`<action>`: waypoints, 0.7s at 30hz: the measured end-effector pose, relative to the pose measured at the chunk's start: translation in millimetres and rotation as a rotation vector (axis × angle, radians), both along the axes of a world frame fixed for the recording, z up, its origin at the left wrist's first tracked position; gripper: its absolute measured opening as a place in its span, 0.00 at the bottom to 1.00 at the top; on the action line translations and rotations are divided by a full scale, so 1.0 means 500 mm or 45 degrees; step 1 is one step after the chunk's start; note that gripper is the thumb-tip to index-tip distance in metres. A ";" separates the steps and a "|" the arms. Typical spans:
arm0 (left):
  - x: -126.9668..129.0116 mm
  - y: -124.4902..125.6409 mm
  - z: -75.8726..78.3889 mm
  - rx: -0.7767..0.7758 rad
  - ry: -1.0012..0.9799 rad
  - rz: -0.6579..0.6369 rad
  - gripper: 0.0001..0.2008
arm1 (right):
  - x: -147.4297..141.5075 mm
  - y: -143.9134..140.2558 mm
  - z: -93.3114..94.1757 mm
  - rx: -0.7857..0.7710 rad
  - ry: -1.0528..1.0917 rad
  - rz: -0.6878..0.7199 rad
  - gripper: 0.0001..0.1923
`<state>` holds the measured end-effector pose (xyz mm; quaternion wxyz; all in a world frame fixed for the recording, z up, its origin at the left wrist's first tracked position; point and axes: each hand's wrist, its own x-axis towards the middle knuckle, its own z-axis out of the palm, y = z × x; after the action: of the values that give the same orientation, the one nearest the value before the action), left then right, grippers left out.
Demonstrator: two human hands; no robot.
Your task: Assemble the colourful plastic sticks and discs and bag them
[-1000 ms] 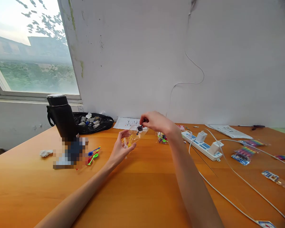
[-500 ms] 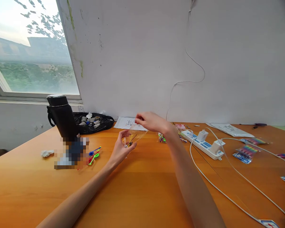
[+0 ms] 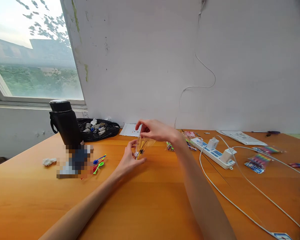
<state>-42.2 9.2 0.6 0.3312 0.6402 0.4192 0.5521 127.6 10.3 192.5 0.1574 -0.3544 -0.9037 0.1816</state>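
Observation:
Above the orange wooden table point(image 3: 150, 200) both hands hold a small clear plastic bag point(image 3: 143, 146) with yellow and dark small pieces inside. My left hand point(image 3: 128, 160) cups the bag's lower end from the left. My right hand point(image 3: 156, 130) pinches the bag's top edge from above. A little pile of colourful small sticks point(image 3: 169, 145) lies on the table just right of the hands.
A black flask point(image 3: 64, 122) stands at the left beside a black bag of scraps point(image 3: 97, 129). Colourful plastic spoons point(image 3: 99, 161) and a crumpled tissue point(image 3: 49, 161) lie left of centre. A white power strip point(image 3: 213, 152) with chargers, white cables point(image 3: 240, 186), rainbow packets point(image 3: 258, 161) and papers point(image 3: 131, 130) lie right and behind.
A small dark round piece held in my right fingers above the bag has gone into the bag. My right hand has come down and left to the bag's top; the left hand has stayed.

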 end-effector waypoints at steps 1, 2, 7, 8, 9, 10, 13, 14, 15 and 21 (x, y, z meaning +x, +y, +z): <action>0.000 0.001 -0.002 -0.031 0.013 -0.031 0.37 | 0.001 -0.001 0.002 -0.005 -0.008 0.000 0.13; 0.000 0.002 -0.002 -0.046 0.030 -0.046 0.38 | 0.003 -0.003 0.003 -0.006 -0.013 -0.003 0.13; -0.001 -0.002 0.008 -0.094 0.018 -0.066 0.37 | 0.004 -0.007 0.007 0.043 0.000 -0.034 0.13; -0.001 -0.004 0.011 -0.129 -0.012 -0.092 0.37 | 0.004 -0.008 0.007 0.053 0.000 -0.043 0.13; -0.001 -0.006 0.013 -0.165 -0.048 -0.120 0.37 | 0.004 -0.008 0.008 0.059 -0.002 -0.052 0.13; -0.001 -0.008 0.015 -0.193 -0.085 -0.145 0.37 | 0.004 -0.009 0.008 0.066 -0.003 -0.060 0.13; 0.000 -0.009 0.016 -0.205 -0.191 -0.187 0.37 | 0.003 -0.009 0.008 0.090 0.002 -0.068 0.13; 0.001 -0.007 0.015 -0.200 -0.231 -0.198 0.37 | 0.003 -0.010 0.008 0.095 0.001 -0.072 0.13; 0.001 -0.005 0.013 -0.200 -0.270 -0.205 0.37 | 0.004 -0.010 0.008 0.101 -0.004 -0.082 0.14; 0.002 0.013 -0.004 -0.268 -0.369 -0.169 0.41 | -0.008 -0.015 0.002 0.295 -0.112 -0.331 0.14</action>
<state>-41.1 15.8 -1.5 0.4888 0.5420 0.3794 0.5686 123.7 2.9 193.6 0.1796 -0.4554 -0.8711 0.0387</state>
